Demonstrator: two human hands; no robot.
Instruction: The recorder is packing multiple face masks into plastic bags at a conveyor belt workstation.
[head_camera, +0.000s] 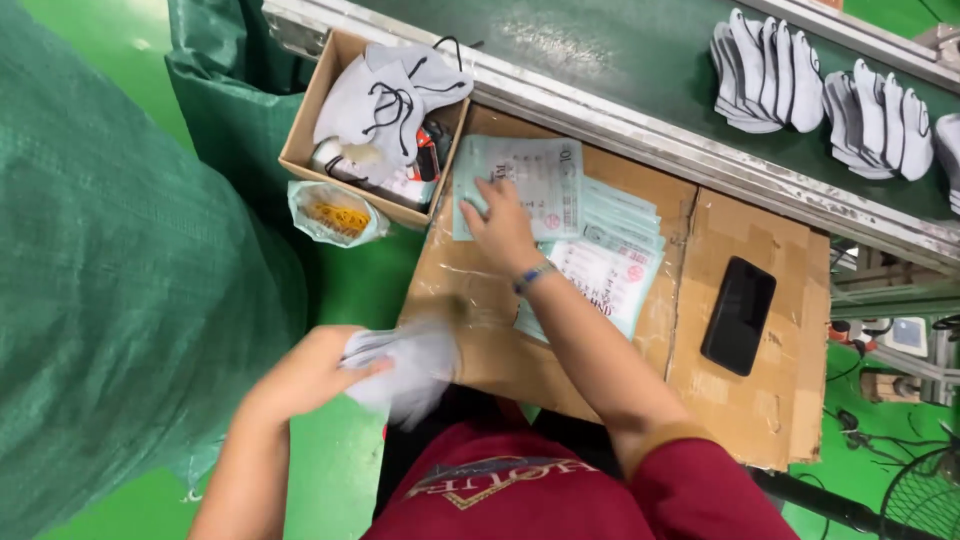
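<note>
Green-painted floor (90, 60) surrounds the station, and at far left a large green woven sack (110, 300) fills that side of the view. Right of it, at the far edge, an open cardboard box (305, 120) holds grey drawstring pouches (395, 85) and small sundries; a clear bag of orange rubber bands (335, 213) lies just beside its near corner. Nearer, the left hand (310, 375) is closed on a bundle of pale grey fabric pieces (410, 370), held off the near-left edge of the desk; the bundle is motion-blurred, so the exact count cannot be told. Judged soft, light and limp, it should drape and slip apart unless pinched across the whole stack near its middle. The cardboard-covered desk (770, 400) carries a fanned stack of pale green printed sheets (610, 260). The right hand (500, 225) rests with fingers spread on the top sheet (545, 170), at the far-left end of the stack; it presses rather than grips. These sheets appear thin and flexible, best lifted by a corner or slid off by the edge. Further right a black phone (738, 315) lies flat on the cardboard, well apart from the papers. Along the far side runs a dark conveyor belt (600, 40) bearing rows of grey fabric items (765, 70) at far right.
</note>
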